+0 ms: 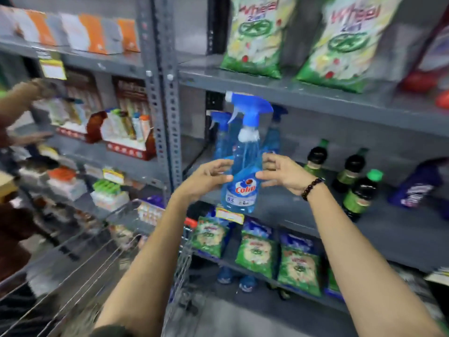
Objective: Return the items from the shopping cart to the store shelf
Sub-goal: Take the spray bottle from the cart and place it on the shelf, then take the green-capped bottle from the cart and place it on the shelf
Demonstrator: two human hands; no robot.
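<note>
Spray bottle (243, 171) (clear blue plastic)

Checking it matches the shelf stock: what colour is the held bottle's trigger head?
Blue trigger head with a white nozzle tip, head view.

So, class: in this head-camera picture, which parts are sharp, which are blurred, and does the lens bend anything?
Head view: the spray bottle label between the left hand and right hand reads clearly; the left edge, with another person's arm, is motion-smeared; the shelf upright leans from wide-angle distortion; lighting is even, without harsh glare.
</note>
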